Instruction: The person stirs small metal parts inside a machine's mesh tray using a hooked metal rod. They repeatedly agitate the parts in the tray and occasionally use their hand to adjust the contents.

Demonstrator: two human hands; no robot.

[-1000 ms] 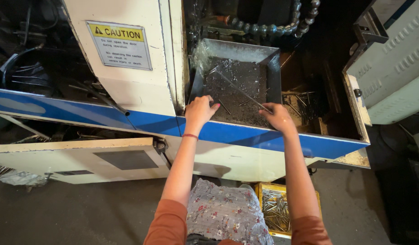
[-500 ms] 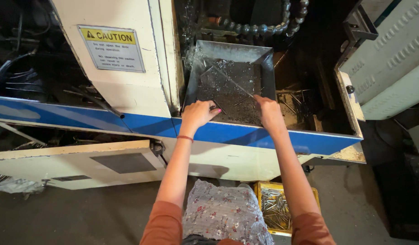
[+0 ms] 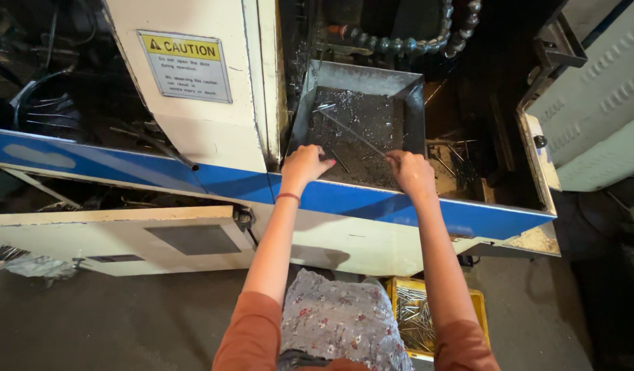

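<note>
Both my arms reach into an open machine. My left hand (image 3: 305, 163) curls over the front edge of a grey metal tray (image 3: 361, 73) that holds dark metal chips (image 3: 358, 130). At the tray's front right corner, my right hand (image 3: 410, 170) pinches the near end of a thin metal rod (image 3: 351, 132). The rod lies slantwise across the chips toward the tray's back left. My fingertips are partly hidden behind the tray's lip.
A blue band (image 3: 159, 172) runs along the machine's front. A white door panel with a yellow-headed label (image 3: 186, 65) stands to the left, and a segmented hose (image 3: 413, 45) hangs behind the tray. A yellow crate of metal pins (image 3: 416, 319) sits on the floor. A grey-white cabinet (image 3: 592, 103) is at the right.
My right hand has drawn slightly left and back with the rod. My left hand stays on the tray's front edge. The view has shifted a little.
</note>
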